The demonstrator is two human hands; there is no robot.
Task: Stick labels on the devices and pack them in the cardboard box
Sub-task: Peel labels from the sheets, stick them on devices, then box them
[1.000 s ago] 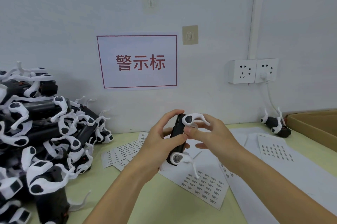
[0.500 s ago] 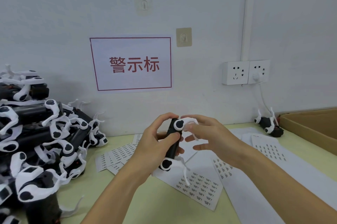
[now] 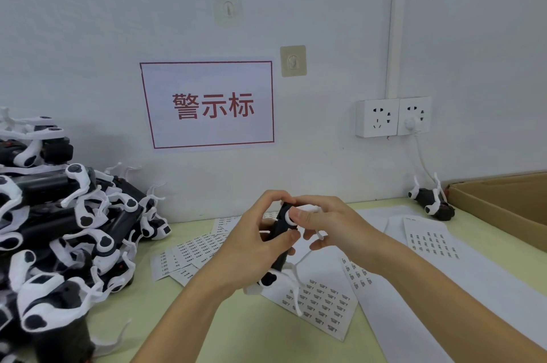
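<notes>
My left hand point(image 3: 254, 241) grips a black device with white clips point(image 3: 279, 247), held upright above the table's middle. My right hand point(image 3: 328, 229) is at the device's upper white end, thumb pressing on it and fingers curled behind. Label sheets point(image 3: 322, 303) with small printed stickers lie under and around the hands. A large pile of the same black and white devices point(image 3: 62, 232) fills the left side. One more device point(image 3: 430, 203) lies by the wall beside the cardboard box point(image 3: 503, 206) at the right edge.
The pale green table point(image 3: 236, 333) meets a white wall bearing a red-framed sign point(image 3: 207, 105), two hooks and a double socket point(image 3: 393, 117) with a plugged cable. More sticker strips point(image 3: 192, 253) lie near the pile.
The view has shifted slightly. My right hand has closed in on the device's top end, its thumb now pressing the white cap; the left hand keeps holding the body.
</notes>
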